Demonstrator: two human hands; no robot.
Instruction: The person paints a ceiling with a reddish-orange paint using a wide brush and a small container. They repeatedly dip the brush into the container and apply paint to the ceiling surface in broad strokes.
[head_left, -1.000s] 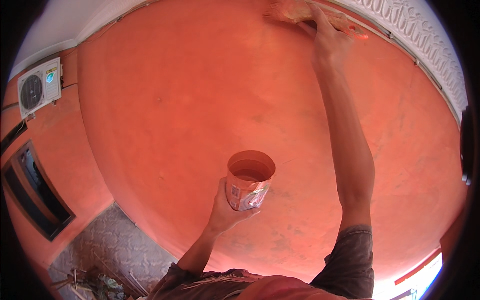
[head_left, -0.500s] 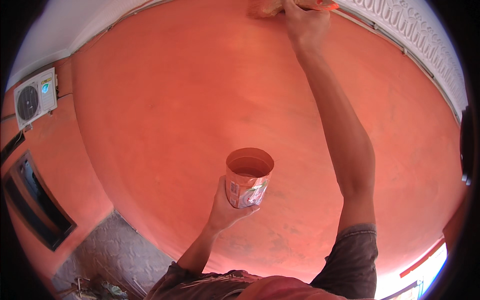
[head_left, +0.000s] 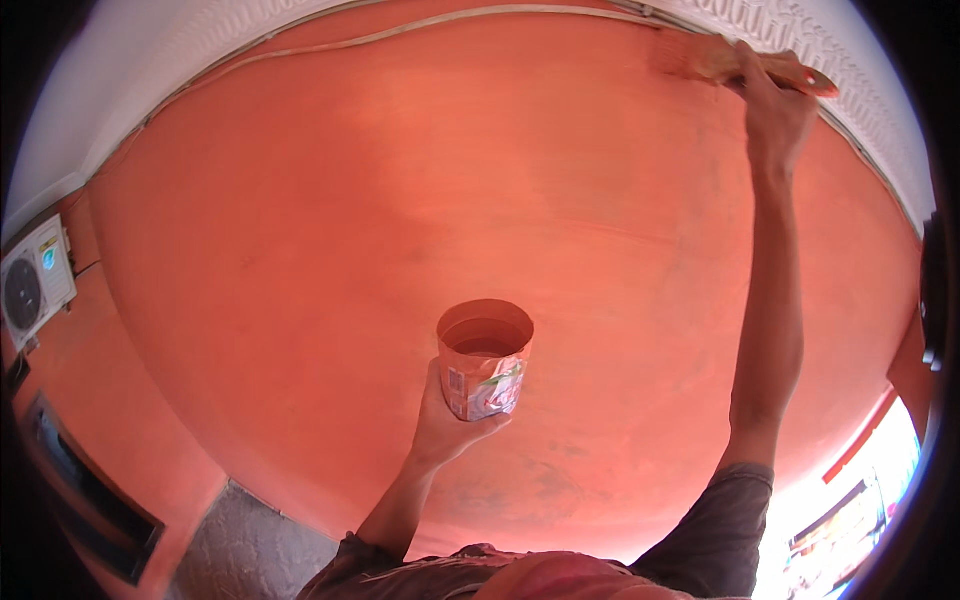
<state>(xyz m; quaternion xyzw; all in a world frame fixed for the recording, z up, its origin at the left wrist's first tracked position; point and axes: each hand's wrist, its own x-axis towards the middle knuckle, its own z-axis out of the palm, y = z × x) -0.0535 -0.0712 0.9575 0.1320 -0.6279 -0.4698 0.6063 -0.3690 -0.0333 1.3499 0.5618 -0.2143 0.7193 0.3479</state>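
Brush gripped in right hand, tub held in left hand, from afar I judge the wall mid-coating, the next stroke needing care near white moulding.

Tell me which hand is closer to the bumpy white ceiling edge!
Right. The right hand, gripping the brush, is up near the ceiling edge; the left hand, holding the tub, is far below it.

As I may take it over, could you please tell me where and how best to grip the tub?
I'd likely grip the tub by its round upper side, from the right: that part looks free, while the left hand holds it from the lower left.
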